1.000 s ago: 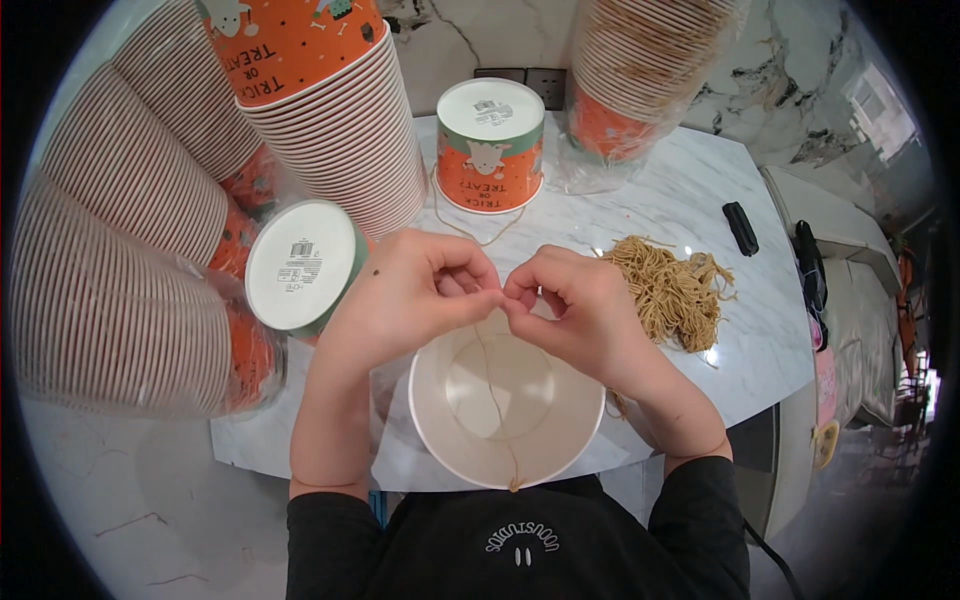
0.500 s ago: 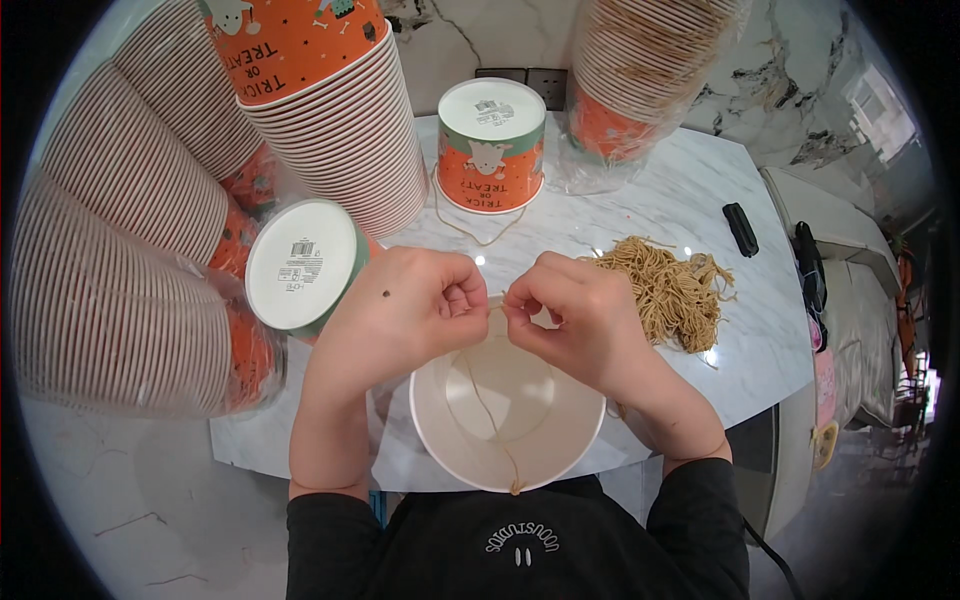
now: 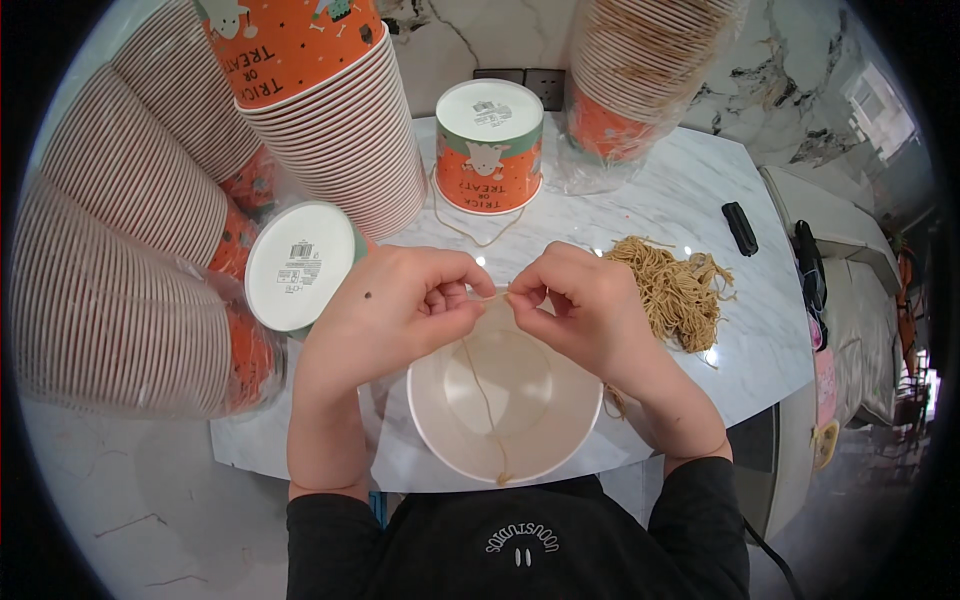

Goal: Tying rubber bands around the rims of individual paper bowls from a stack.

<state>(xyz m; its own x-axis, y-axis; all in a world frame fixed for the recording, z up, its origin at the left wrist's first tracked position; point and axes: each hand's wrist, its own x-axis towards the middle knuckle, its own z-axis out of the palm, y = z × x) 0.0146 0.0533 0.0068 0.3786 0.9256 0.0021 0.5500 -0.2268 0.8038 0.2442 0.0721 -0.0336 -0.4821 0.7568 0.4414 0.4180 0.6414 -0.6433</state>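
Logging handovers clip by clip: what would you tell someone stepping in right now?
Left hand and right hand: fingers of both pinch one tan string at the far rim of the open white bucket.
The string hangs across the bucket, over its near rim.
Loose string pile lies right of the hands; one upturned orange bucket with a string loop stands behind.
Whether the string is fastened to the rim cannot be told.
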